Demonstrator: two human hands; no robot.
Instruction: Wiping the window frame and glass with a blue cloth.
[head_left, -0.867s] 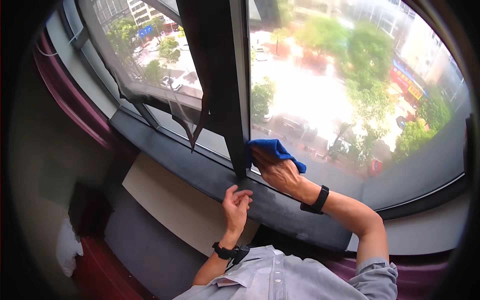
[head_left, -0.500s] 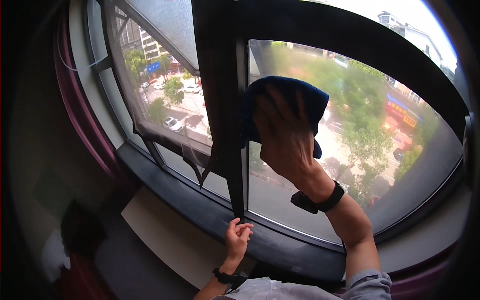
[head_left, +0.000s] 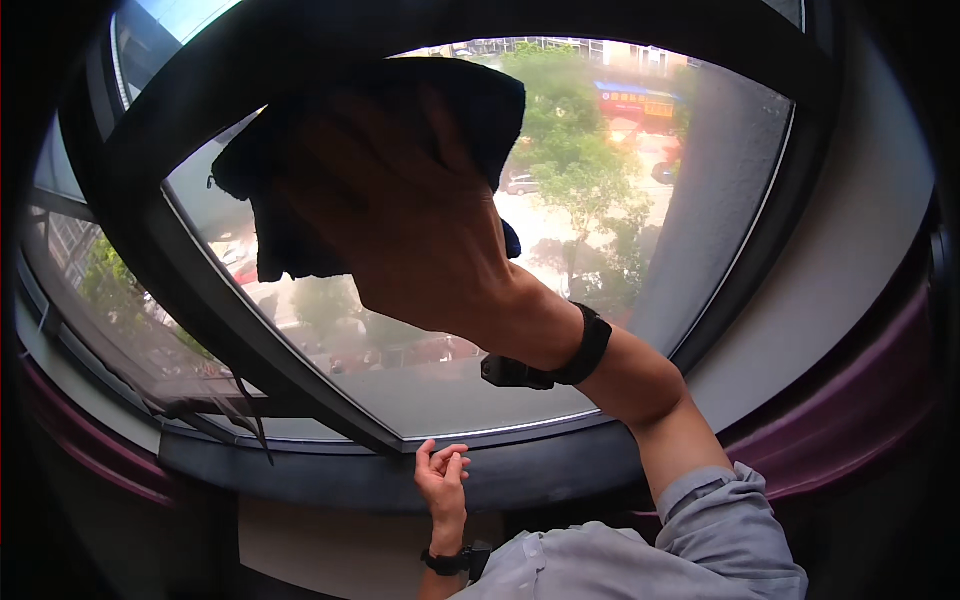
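Observation:
A dark blue cloth [head_left: 490, 105] lies against the upper left part of the window pane [head_left: 460, 375]. My right hand [head_left: 420, 240] is spread over the cloth and holds it to the glass, covering much of it. The pane looks hazy, with trees and a street beyond. Low down, my left hand [head_left: 442, 485] is raised by the window's bottom corner, in front of the dark sill [head_left: 560, 480]. Its fingers are loosely bent and a little apart, with nothing visible in them. Whether it touches the frame, I cannot tell.
The thick dark window frame [head_left: 245, 325] borders the pane. Left of it hangs a loose mesh screen [head_left: 120, 340] with a ragged lower edge. Purple curtains [head_left: 830, 430] gather at both sides. A pale panel [head_left: 330, 540] is below the sill.
My view has turned right and come closer to the pane. The right hand and cloth have moved up the glass and look larger. The left hand stays near the bottom corner.

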